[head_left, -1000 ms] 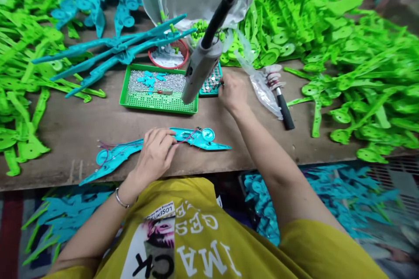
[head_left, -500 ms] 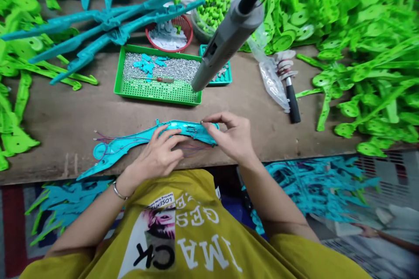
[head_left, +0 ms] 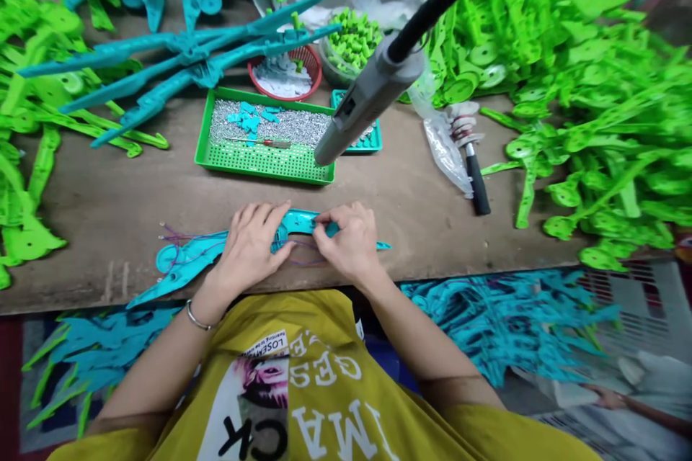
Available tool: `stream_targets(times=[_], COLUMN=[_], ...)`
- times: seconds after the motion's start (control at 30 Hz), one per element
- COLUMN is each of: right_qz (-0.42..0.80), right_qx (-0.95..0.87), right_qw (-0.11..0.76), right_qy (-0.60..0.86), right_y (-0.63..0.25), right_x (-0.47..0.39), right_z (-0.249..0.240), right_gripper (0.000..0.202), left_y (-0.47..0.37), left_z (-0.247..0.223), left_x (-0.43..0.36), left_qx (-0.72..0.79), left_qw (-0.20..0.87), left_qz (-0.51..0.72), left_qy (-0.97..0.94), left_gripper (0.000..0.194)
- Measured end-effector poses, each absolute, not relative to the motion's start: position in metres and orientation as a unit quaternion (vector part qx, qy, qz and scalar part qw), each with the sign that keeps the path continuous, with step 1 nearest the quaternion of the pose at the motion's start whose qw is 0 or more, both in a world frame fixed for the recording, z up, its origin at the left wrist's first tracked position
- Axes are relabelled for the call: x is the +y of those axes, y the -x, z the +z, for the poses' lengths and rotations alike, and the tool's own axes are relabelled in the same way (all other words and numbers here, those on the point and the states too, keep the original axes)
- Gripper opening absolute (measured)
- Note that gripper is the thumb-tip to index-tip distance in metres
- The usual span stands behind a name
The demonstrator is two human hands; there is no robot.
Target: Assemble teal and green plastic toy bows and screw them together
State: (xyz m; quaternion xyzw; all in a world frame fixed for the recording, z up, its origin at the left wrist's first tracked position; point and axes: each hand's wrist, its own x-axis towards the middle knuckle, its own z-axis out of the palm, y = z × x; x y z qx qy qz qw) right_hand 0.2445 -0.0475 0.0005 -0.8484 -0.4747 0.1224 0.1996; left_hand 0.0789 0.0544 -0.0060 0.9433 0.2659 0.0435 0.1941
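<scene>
A long, curved blue plastic shell [head_left: 190,257] lies along the near part of the table, its hollow side up. Thin dark red and purple wires [head_left: 171,239] run across it and stick out at its left end. My left hand [head_left: 253,245] is wrapped over the shell's middle, fingers on the far edge and thumb on the near side. My right hand [head_left: 349,241] is pinched at the shell's right part, thumb and forefinger against its inside. What is between those fingertips is too small to make out. The shell's right tip pokes out beyond this hand.
A green tray [head_left: 264,166] holds screws, small blue pieces and a screwdriver [head_left: 273,143]. Above it hangs a grey power screwdriver [head_left: 373,97]. A red basket [head_left: 318,79], a black-handled tool [head_left: 478,184] and piles of green parts [head_left: 595,122] surround the area. Blue parts [head_left: 502,317] lie below the table edge.
My right hand has moved left along the shell, from its right end. My left hand has shifted and now covers more of the shell's middle. The view has tilted slightly.
</scene>
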Motion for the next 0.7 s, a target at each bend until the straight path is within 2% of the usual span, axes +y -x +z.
stream_targets(times=[0.17, 0.3, 0.4, 0.57, 0.7], right_qz=[0.077, 0.067, -0.001, 0.006, 0.020], right_qx=[-0.504, -0.526, -0.492, -0.478, -0.451], right_qw=[0.173, 0.289, 0.354, 0.265, 0.191], right_qy=[0.843, 0.797, 0.795, 0.837, 0.871], right_y=[-0.246, -0.283, -0.324, -0.361, -0.365], right_x=[-0.050, -0.041, -0.018, 0.024, 0.038], right_z=[0.001, 0.005, 0.003, -0.016, -0.024], right_gripper=[0.011, 0.014, 0.022, 0.016, 0.008], left_y=[-0.089, -0.084, -0.080, -0.084, -0.096], left_z=[-0.007, -0.007, -0.008, -0.013, -0.013], left_x=[0.048, 0.048, 0.048, 0.043, 0.042], left_qx=[0.287, 0.241, 0.227, 0.257, 0.254], left_qw=[0.175, 0.236, 0.267, 0.241, 0.244], left_qz=[0.049, 0.085, 0.102, 0.113, 0.109], left_qy=[-0.940, -0.938, -0.931, -0.929, -0.930], left_gripper=[0.056, 0.057, 0.049, 0.042, 0.044])
